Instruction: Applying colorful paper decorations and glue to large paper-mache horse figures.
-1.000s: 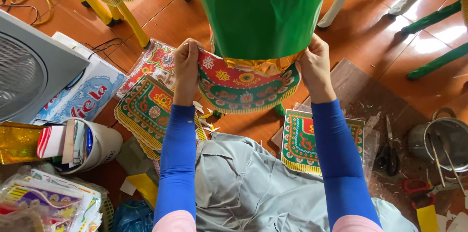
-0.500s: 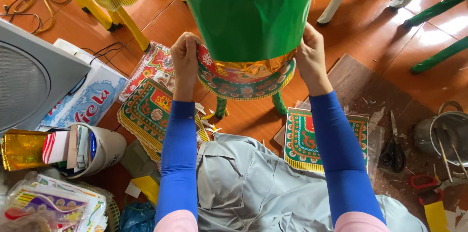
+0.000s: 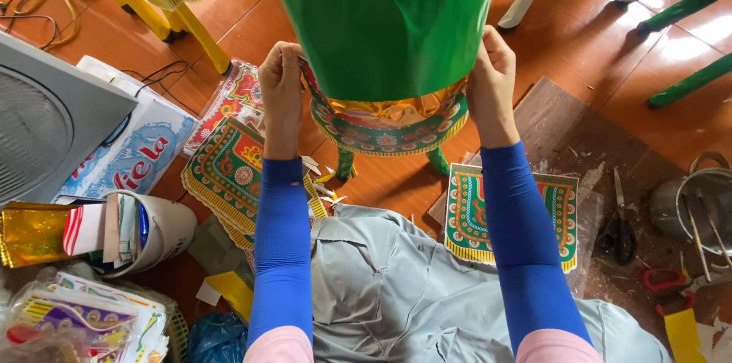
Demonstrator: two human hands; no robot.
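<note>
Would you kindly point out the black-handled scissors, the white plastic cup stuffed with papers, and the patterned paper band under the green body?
Black-handled scissors (image 3: 619, 227): head view, on the handles.
White plastic cup (image 3: 169, 229): head view, on its side wall.
Patterned paper band (image 3: 389, 136): head view, on its front middle.

Orange tiled floor (image 3: 595, 43) under me, daylight glaring off it, yellow chair legs (image 3: 191, 31) upper left, green ones (image 3: 686, 85) over right.
</note>
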